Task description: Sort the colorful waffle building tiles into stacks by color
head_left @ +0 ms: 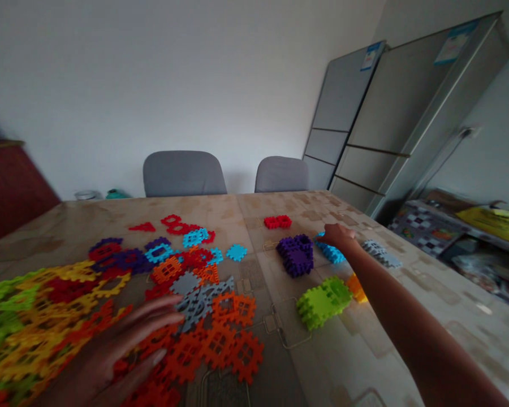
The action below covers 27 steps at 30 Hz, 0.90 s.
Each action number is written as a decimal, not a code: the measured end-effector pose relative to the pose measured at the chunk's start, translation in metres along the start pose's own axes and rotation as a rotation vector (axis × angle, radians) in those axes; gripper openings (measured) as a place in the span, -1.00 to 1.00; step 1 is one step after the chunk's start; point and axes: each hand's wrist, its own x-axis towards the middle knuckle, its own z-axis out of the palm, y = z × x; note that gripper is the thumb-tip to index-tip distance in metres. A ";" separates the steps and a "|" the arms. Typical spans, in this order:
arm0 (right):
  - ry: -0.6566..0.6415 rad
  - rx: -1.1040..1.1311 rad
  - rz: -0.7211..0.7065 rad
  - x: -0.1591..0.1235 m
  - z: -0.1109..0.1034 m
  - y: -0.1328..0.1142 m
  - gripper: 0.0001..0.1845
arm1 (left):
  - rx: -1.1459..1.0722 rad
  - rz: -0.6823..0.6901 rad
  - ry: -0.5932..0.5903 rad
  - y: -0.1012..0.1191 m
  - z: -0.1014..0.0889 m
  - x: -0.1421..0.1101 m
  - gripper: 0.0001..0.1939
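Note:
My right hand (340, 236) reaches across the table to a light blue stack of interlocking plastic building pieces (333, 253). Its fingers are bent down and closed at the far end of the light blue pieces; the fingertips are partly hidden. My left hand (131, 333) is low over a spread-out pile, fingers apart, with nothing between them. Near its fingertips lie grey pieces (201, 302) and orange window-shaped pieces (218, 343). Beside the right hand stand a purple stack (296, 255) and a lime green stack (323, 302).
Yellow pieces (38, 333) and red pieces (197, 258) lie loose on the left. A small red group (277, 221), a grey stack (380, 253) and a partly covered orange-yellow stack (357, 288) are on the right. Two grey chairs (184, 174) stand behind the patterned table (275, 350).

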 end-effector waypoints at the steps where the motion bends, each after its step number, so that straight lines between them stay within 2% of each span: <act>1: -0.004 -0.002 0.005 -0.001 0.000 0.001 -0.64 | -0.003 -0.015 -0.006 0.000 -0.005 0.002 -0.63; 6: 0.021 0.020 0.007 -0.006 -0.008 0.002 -0.60 | 0.047 -0.033 -0.063 -0.002 -0.042 0.015 -0.63; 9: 0.129 0.087 -0.098 -0.013 -0.024 0.006 -0.52 | 0.090 -0.105 -0.031 -0.009 -0.061 0.012 -0.61; 12: 0.234 0.175 -0.243 -0.037 -0.042 0.005 -0.49 | 0.111 -0.158 -0.010 -0.017 -0.069 -0.001 -0.62; 14: 0.258 0.232 -0.360 -0.069 -0.046 -0.003 -0.52 | 0.108 -0.162 -0.037 -0.021 -0.071 -0.014 -0.64; 16: 0.260 0.350 -0.565 -0.110 -0.039 -0.018 -0.53 | 0.105 -0.149 -0.067 -0.022 -0.073 -0.026 -0.66; 17: 0.221 0.426 -0.694 -0.134 -0.032 -0.027 -0.54 | 0.108 -0.141 -0.080 -0.023 -0.074 -0.032 -0.67; 19: 0.141 0.539 -0.851 -0.181 -0.014 -0.049 -0.57 | 0.116 -0.132 -0.120 -0.023 -0.077 -0.042 -0.68; 22: -0.010 0.560 -1.083 -0.240 0.015 -0.083 -0.61 | 0.108 -0.095 -0.202 -0.024 -0.080 -0.055 -0.65; 24: -0.092 0.514 -1.231 -0.265 0.030 -0.105 -0.44 | 0.084 -0.072 -0.232 -0.025 -0.081 -0.062 -0.58; 27: -0.117 0.398 -1.410 -0.283 0.050 -0.132 -0.22 | 0.064 -0.030 -0.285 -0.022 -0.080 -0.069 -0.38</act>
